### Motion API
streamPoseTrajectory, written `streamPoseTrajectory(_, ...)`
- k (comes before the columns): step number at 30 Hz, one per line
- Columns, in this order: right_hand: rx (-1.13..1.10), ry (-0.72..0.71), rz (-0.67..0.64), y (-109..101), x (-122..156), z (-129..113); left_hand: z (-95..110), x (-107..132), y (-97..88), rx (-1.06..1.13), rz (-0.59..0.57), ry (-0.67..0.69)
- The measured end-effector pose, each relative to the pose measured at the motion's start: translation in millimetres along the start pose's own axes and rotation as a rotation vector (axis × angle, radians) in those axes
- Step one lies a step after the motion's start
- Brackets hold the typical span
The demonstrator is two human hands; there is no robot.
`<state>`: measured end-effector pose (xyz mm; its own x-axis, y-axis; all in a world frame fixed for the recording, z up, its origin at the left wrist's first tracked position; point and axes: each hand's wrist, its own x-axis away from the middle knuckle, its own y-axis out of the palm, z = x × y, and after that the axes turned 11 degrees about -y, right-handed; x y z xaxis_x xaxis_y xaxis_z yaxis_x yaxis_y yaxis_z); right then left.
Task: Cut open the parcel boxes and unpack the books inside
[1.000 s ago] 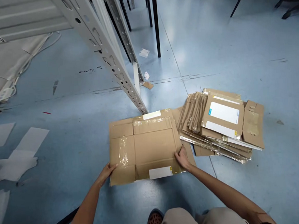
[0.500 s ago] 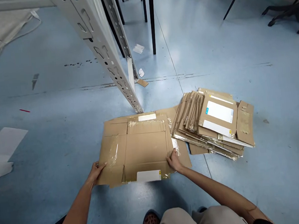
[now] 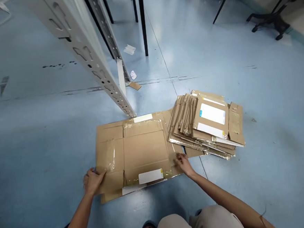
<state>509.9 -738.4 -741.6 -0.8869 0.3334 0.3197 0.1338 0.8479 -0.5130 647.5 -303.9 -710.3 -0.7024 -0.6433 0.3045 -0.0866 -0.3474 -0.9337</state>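
Note:
A flattened brown cardboard box (image 3: 141, 149) with clear tape and a white label lies on the blue floor in front of me. My left hand (image 3: 92, 180) grips its near left corner, fingers curled round the edge. My right hand (image 3: 183, 164) grips the box's right edge near the front. More flat cardboard lies under it. To the right sits a slanted pile of flattened boxes (image 3: 207, 124), the top one bearing a white label.
A perforated grey shelf upright (image 3: 97, 72) stands on the floor just behind the box. Black table legs (image 3: 142, 24) and chair bases stand farther back. Scraps of paper and cardboard (image 3: 134, 81) lie by the upright. My knee and shoe show at the bottom.
The view has swung right and down. My hands have drawn the flat box a little nearer, its near left corner now lifted in my left hand.

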Motion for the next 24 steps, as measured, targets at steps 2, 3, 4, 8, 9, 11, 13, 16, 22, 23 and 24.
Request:
streamPoseTrajectory(2, -0.068, 0.043, 0.119, -32, 17, 12, 40, 21, -5.2, 0.050, 0.036, 0.139)
streamPoseTrajectory(3, -0.085, 0.076, 0.186, -52, 26, 20, 69, 37, -6.8, 0.134, -0.032, 0.272)
streamPoseTrajectory(4, -0.094, 0.114, 0.262, -74, 36, 28, 102, 57, -7.6, 0.243, -0.127, 0.413)
streamPoseTrajectory(8, -0.074, 0.278, 0.659, -184, 54, 54, 252, 157, -1.3, 0.411, -0.545, 0.734)
streamPoseTrajectory(9, -0.073, 0.298, 0.750, -212, 50, 58, 284, 181, 2.7, 0.380, -0.625, 0.786)
streamPoseTrajectory(11, -0.093, 0.298, 0.862, -261, 33, 60, 335, 219, 13.9, 0.264, -0.680, 0.843)
streamPoseTrajectory(13, -0.232, 0.276, 0.837, -296, 6, 56, 365, 241, 29.0, 0.134, -0.707, 0.808)
streamPoseTrajectory(16, -0.412, 0.321, 0.741, -319, -37, 49, 379, 252, 54.2, 0.044, -0.740, 0.655)
streamPoseTrajectory(22, -0.686, 0.455, 0.326, -308, -79, 44, 373, 258, 78.4, 0.037, -0.734, 0.536)
streamPoseTrajectory(23, -0.714, 0.433, 0.317, -307, -81, 44, 372, 262, 79.2, 0.038, -0.714, 0.523)
streamPoseTrajectory(24, -0.728, 0.411, 0.333, -307, -81, 46, 370, 265, 79.9, 0.047, -0.699, 0.507)
